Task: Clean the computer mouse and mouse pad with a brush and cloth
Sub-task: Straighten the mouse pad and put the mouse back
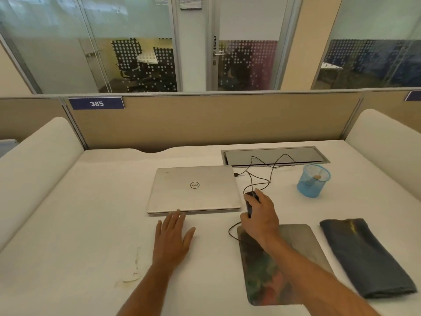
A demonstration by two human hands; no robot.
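1. Right now the right hand (pixel 259 215) has its fingers curled over the black mouse (pixel 250 202) and grips it. The mouse sits on the white desk (pixel 91 201), just past the top edge of the mouse pad (pixel 303 242) and beside the closed laptop (pixel 193 188).
2. Meanwhile the left hand (pixel 174 236) lies flat on the desk with straight fingers. It holds nothing.
3. The mouse has a thin black cord (pixel 262 176) that loops back to a plug next to the laptop. If the mouse is pulled far or fast, I think the cord could snag, tug the plug, or drag on the laptop.
4. The blue mesh cup (pixel 314 181) stands near the cord loops. It looks light, so a swinging cord might tip it. Something pale sits inside it; it may be the brush, but I cannot tell.
5. The dark folded cloth (pixel 364 256) lies to the right of the pad, apart from it. The right arm crosses over the pad, so the pad cannot be wiped until that arm moves away.
6. A faint dirty mark (pixel 134 267) shows on the desk by the left arm.
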